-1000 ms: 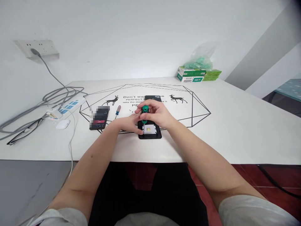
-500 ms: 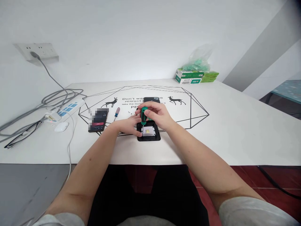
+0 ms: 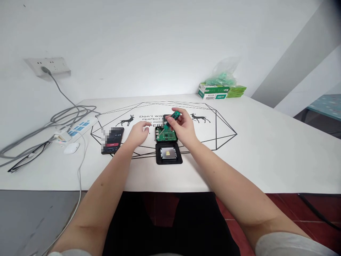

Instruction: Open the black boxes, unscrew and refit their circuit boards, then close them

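My right hand (image 3: 183,124) is closed around the green and black handle of a screwdriver (image 3: 176,115), held tilted above a green circuit board (image 3: 166,136) in a black case. Directly in front of that case lies a black cover (image 3: 158,160) with a silver metal plate (image 3: 163,155) and a small yellowish pad (image 3: 168,153) on it. To the left of the board, my left hand (image 3: 137,135) hovers low over the table, thumb and forefinger apart, with no object visible between them. Tiny dark bits are by its fingertips.
A phone (image 3: 113,142) lies to the left. Beyond it are a white earphone case (image 3: 71,148), a power strip (image 3: 81,128), coiled cables (image 3: 66,112) and glasses (image 3: 29,156). Green and white boxes (image 3: 214,91) stand at the back wall. Behind the board is a dark object (image 3: 165,119), partly covered.
My right hand has lifted the screwdriver off the cover and moved up and right, tilting it. My left hand has let go of the cover and shifted left. The board is now uncovered.
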Demonstrator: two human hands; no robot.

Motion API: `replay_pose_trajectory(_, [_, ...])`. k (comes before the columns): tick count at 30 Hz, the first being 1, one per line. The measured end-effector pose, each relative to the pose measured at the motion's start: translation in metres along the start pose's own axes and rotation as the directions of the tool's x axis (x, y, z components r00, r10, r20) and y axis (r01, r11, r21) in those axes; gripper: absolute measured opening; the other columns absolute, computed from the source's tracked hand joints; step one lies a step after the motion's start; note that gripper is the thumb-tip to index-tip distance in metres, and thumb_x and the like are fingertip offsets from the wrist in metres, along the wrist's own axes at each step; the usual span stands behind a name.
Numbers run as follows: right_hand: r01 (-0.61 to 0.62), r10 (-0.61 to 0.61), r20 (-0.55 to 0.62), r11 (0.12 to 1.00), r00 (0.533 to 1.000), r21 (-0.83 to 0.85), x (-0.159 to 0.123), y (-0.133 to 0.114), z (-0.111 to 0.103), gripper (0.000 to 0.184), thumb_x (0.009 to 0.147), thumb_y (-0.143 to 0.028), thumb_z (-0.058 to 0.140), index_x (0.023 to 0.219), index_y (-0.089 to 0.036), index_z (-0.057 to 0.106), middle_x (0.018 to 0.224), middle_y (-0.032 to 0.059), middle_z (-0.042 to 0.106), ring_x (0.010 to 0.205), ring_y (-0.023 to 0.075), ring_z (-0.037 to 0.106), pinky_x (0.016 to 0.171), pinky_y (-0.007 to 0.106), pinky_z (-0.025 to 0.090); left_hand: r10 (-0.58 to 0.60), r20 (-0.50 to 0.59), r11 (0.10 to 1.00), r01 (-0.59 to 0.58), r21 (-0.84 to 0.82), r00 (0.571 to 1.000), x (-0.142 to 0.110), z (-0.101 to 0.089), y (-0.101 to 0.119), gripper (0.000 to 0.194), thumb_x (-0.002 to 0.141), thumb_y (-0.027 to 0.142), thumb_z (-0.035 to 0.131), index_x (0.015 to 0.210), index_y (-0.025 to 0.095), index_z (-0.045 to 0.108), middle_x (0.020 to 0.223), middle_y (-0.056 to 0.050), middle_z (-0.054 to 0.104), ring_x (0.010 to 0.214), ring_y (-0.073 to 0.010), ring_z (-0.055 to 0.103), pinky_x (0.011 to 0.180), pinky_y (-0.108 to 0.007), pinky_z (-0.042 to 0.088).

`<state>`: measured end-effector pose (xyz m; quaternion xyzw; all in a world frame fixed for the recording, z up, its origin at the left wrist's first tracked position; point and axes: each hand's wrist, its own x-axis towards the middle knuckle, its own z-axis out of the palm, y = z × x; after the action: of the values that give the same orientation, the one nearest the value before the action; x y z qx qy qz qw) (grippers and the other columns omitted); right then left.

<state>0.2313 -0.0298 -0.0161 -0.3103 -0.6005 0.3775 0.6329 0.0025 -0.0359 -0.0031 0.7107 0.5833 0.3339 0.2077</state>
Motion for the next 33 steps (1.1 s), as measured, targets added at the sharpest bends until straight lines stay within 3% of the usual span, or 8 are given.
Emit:
replay_pose_trajectory(3, [-0.079,0.071,-0.079,0.99,0.994,-0.114,0.004,0.014,-0.001,0.052,0.087,-0.054,0.083,0.127,-0.026,0.065,0.117,0.0075,0.082,0.091,0.0208,0.075,0.092,0.046,0.064,-0.129,-0.151,0.987,0.112,-0.118,0.98,0.005,0.006,-0.005,0.03,0.09,0.015,0.056,0.11,0.019,0.077,0.125,-0.01,0.08,0.118,-0.0299,0.073,0.114,-0.046,0.054])
replay_pose_trajectory(6, [-0.127,0.119,-0.048,0.958,0.992,-0.257,0.002,0.021,-0.001,0.042,0.087,-0.048,0.08,0.119,-0.024,0.068,0.121,0.0088,0.083,0.092,0.0219,0.076,0.1,0.051,0.061,-0.241,-0.204,0.935,0.171,-0.31,0.949,0.01,0.014,-0.01,0.023,0.086,0.013,0.058,0.101,0.019,0.075,0.112,-0.009,0.081,0.105,-0.0269,0.073,0.103,-0.043,0.057])
replay_pose_trajectory(8, [-0.133,0.135,-0.014,0.942,0.991,-0.309,-0.001,0.022,0.001,0.037,0.087,-0.045,0.078,0.117,-0.025,0.069,0.121,0.0079,0.084,0.093,0.0224,0.077,0.101,0.051,0.061,-0.307,-0.164,0.87,0.206,-0.449,0.937,0.012,0.02,-0.014,0.022,0.084,0.012,0.061,0.099,0.019,0.075,0.108,-0.008,0.079,0.099,-0.0244,0.071,0.096,-0.039,0.056])
replay_pose_trajectory(15, [-0.162,0.187,0.023,0.902,0.982,-0.401,-0.005,0.019,0.003,0.031,0.088,-0.045,0.075,0.114,-0.027,0.072,0.115,0.0061,0.085,0.083,0.0228,0.074,0.092,0.049,0.062,-0.351,-0.132,0.815,0.233,-0.53,0.927,0.016,0.032,-0.019,0.015,0.083,0.011,0.066,0.091,0.018,0.075,0.097,-0.007,0.076,0.089,-0.0209,0.067,0.085,-0.033,0.051])
replay_pose_trajectory(21, [-0.251,0.246,-0.052,0.928,0.968,-0.277,0.0,0.027,-0.002,0.035,0.082,-0.048,0.082,0.108,-0.027,0.072,0.106,0.0049,0.084,0.079,0.022,0.072,0.087,0.047,0.063,-0.392,-0.1,0.764,0.263,-0.59,0.915,0.016,0.029,-0.019,0.011,0.081,0.01,0.074,0.088,0.018,0.074,0.095,-0.006,0.075,0.092,-0.0209,0.067,0.087,-0.032,0.05])
replay_pose_trajectory(28, [-0.296,0.31,-0.188,0.95,0.932,0.098,0.012,0.013,-0.01,0.042,0.071,-0.048,0.092,0.095,-0.023,0.069,0.086,0.001,0.079,0.07,0.0158,0.073,0.074,0.034,0.062,-0.432,0.151,0.576,0.401,-0.712,0.889,0.008,0.019,-0.005,0.002,0.093,0.014,0.074,0.095,0.014,0.073,0.102,-0.015,0.079,0.091,-0.0224,0.077,0.089,-0.036,0.061])
replay_pose_trajectory(31, [-0.312,0.338,-0.202,0.938,0.919,0.153,0.015,0.008,-0.013,0.04,0.07,-0.047,0.092,0.09,-0.022,0.068,0.083,0.0013,0.078,0.066,0.0136,0.07,0.068,0.031,0.059,-0.426,0.371,0.324,0.522,-0.789,0.825,0.006,0.014,0.003,0.008,0.101,0.013,0.068,0.097,0.01,0.074,0.102,-0.019,0.08,0.089,-0.0218,0.079,0.085,-0.033,0.065])
replay_pose_trajectory(33, [-0.324,0.355,-0.207,0.931,0.912,0.166,0.016,0.007,-0.014,0.04,0.07,-0.047,0.092,0.089,-0.022,0.068,0.081,0.001,0.078,0.065,0.0136,0.07,0.066,0.03,0.058,-0.399,0.438,0.211,0.546,-0.811,0.805,0.005,0.012,0.005,0.01,0.103,0.009,0.066,0.1,0.008,0.075,0.099,-0.017,0.08,0.084,-0.0187,0.079,0.08,-0.028,0.065])
